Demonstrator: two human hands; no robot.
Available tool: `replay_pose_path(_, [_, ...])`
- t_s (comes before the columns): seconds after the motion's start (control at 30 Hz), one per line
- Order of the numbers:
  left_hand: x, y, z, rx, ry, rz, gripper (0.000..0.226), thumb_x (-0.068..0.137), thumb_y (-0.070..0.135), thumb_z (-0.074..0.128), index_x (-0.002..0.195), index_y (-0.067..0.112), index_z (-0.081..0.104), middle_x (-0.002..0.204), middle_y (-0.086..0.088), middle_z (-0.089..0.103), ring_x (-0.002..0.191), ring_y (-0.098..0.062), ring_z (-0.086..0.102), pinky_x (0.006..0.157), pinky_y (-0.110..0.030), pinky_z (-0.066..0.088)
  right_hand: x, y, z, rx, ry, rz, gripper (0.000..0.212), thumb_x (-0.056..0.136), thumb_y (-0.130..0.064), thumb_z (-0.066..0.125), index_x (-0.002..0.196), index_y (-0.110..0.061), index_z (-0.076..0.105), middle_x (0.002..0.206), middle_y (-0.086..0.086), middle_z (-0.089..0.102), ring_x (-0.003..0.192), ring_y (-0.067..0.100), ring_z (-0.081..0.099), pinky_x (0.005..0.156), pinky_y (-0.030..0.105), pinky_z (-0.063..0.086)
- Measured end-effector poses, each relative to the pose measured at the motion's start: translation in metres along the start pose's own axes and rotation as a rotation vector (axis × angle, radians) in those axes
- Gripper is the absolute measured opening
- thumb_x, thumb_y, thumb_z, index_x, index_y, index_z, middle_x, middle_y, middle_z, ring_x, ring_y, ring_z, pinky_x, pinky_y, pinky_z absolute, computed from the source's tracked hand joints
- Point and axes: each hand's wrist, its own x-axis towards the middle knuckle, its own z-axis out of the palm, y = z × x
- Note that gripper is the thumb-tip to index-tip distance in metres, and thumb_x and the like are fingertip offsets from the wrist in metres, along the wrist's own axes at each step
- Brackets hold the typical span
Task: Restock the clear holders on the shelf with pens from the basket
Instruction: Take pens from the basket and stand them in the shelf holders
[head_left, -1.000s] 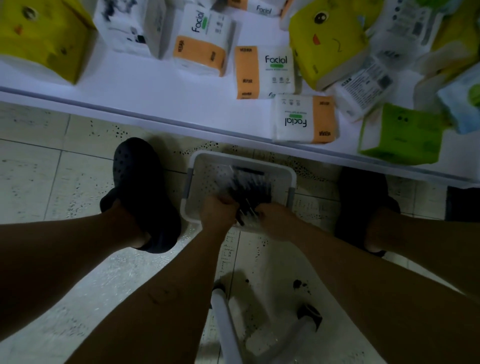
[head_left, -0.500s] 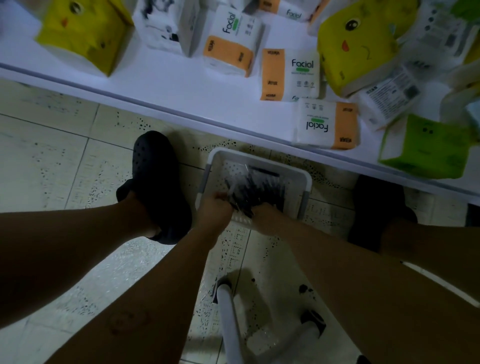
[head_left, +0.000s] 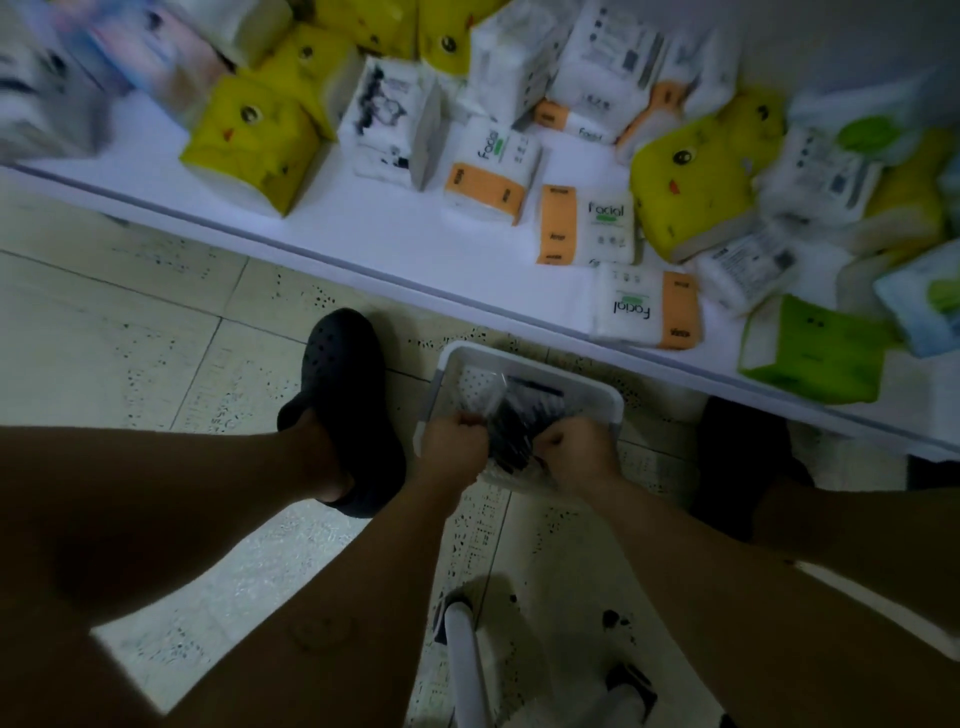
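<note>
Black pens (head_left: 522, 423) in a clear bag (head_left: 475, 387) lie in the white basket (head_left: 524, 364) on the floor | left hand (head_left: 454, 441) and right hand (head_left: 574, 449) each grip the bag, fingers curled tight | step: likely opening the bag | next: pull it apart, lift pens out | holders not seen

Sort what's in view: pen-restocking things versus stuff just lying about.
For the job: white basket, bag of pens inside it, left hand and right hand gripping that bag.
Lying about: orange Facial tissue packs, yellow duck packs, green pack, white furniture legs.
</note>
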Motion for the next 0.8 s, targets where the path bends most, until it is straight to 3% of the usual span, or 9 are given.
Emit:
replay_pose_path(0.03, [-0.004, 0.004, 0.002, -0.001, 0.012, 0.032, 0.013, 0.092, 0.012, 0.05, 0.097, 0.016, 0.061, 0.083, -0.007, 0.059, 0.071, -0.018, 0.052, 0.059, -0.027, 0.042, -0.006, -0.001, -0.005, 0.032, 0.055, -0.003, 0.01, 0.088, -0.007, 0.064, 0.088, -0.014, 0.071, 0.083, 0.003, 0.063, 0.08, 0.019, 0.056, 0.073, 0.027, 0.045])
replay_pose_path(0.1, [-0.013, 0.013, 0.004, 0.017, 0.04, 0.12, 0.003, 0.094, 0.022, 0.056, 0.094, 0.024, 0.059, 0.083, 0.0, 0.06, 0.077, -0.016, 0.057, 0.064, -0.025, 0.048, -0.017, -0.001, -0.015, 0.109, 0.126, -0.03, 0.023, 0.086, -0.007, 0.065, 0.107, -0.016, 0.062, 0.096, 0.004, 0.063, 0.086, 0.018, 0.055, 0.076, 0.025, 0.044])
replay_pose_path(0.2, [-0.028, 0.029, 0.007, -0.003, 0.022, 0.197, 0.004, 0.094, 0.025, 0.06, 0.09, 0.024, 0.06, 0.087, -0.004, 0.066, 0.075, -0.016, 0.062, 0.057, -0.028, 0.054, -0.035, 0.0, -0.027, 0.151, 0.125, -0.082, 0.037, 0.087, -0.004, 0.058, 0.122, -0.019, 0.057, 0.109, 0.006, 0.065, 0.097, 0.023, 0.059, 0.079, 0.028, 0.047])
replay_pose_path(0.27, [-0.038, 0.039, 0.009, 0.034, 0.019, 0.221, 0.008, 0.095, 0.023, 0.058, 0.09, 0.019, 0.061, 0.091, -0.012, 0.068, 0.078, -0.022, 0.064, 0.07, -0.038, 0.059, -0.045, 0.0, -0.033, 0.138, 0.115, -0.065, 0.036, 0.088, -0.003, 0.054, 0.119, -0.019, 0.061, 0.108, 0.007, 0.065, 0.098, 0.026, 0.061, 0.075, 0.029, 0.048])
replay_pose_path(0.37, [-0.052, 0.058, 0.011, 0.115, 0.048, 0.297, 0.02, 0.098, 0.024, 0.052, 0.094, 0.009, 0.064, 0.093, -0.013, 0.069, 0.087, -0.029, 0.066, 0.081, -0.043, 0.057, -0.06, -0.003, -0.048, 0.183, 0.131, -0.026, 0.024, 0.088, -0.002, 0.05, 0.095, -0.024, 0.058, 0.088, 0.004, 0.06, 0.08, 0.021, 0.058, 0.065, 0.026, 0.042])
replay_pose_path(0.43, [-0.07, 0.074, 0.012, 0.103, 0.06, 0.348, 0.027, 0.098, 0.035, 0.05, 0.096, 0.011, 0.062, 0.092, -0.01, 0.069, 0.081, -0.026, 0.065, 0.073, -0.038, 0.056, -0.074, -0.008, -0.064, 0.217, 0.206, -0.001, 0.013, 0.098, -0.017, 0.046, 0.091, -0.024, 0.053, 0.079, -0.001, 0.056, 0.07, 0.016, 0.054, 0.059, 0.024, 0.037])
replay_pose_path(0.57, [-0.107, 0.1, 0.012, 0.085, 0.043, 0.54, 0.03, 0.095, 0.045, 0.053, 0.083, 0.017, 0.057, 0.075, -0.003, 0.066, 0.05, -0.005, 0.052, 0.051, -0.022, 0.041, -0.11, -0.023, -0.1, 0.213, 0.394, -0.156, 0.03, 0.103, -0.035, 0.036, 0.092, -0.017, 0.058, 0.078, -0.003, 0.057, 0.067, 0.012, 0.05, 0.052, 0.023, 0.03])
replay_pose_path(0.7, [-0.138, 0.121, 0.014, 0.095, 0.033, 0.667, 0.023, 0.097, 0.037, 0.053, 0.094, 0.016, 0.061, 0.072, -0.007, 0.066, 0.051, -0.015, 0.05, 0.058, -0.025, 0.041, -0.138, -0.041, -0.126, 0.552, 0.402, -0.31, 0.019, 0.103, -0.018, 0.042, 0.108, -0.011, 0.058, 0.069, 0.005, 0.056, 0.056, 0.017, 0.053, 0.056, 0.025, 0.043])
replay_pose_path(0.8, [-0.16, 0.139, 0.018, 0.086, 0.024, 0.735, 0.025, 0.1, 0.029, 0.049, 0.102, 0.01, 0.064, 0.074, -0.006, 0.067, 0.056, -0.019, 0.056, 0.064, -0.034, 0.048, -0.155, -0.052, -0.146, 0.765, 0.382, -0.326, 0.009, 0.101, -0.007, 0.042, 0.097, -0.006, 0.05, 0.074, 0.009, 0.057, 0.064, 0.023, 0.054, 0.062, 0.033, 0.046])
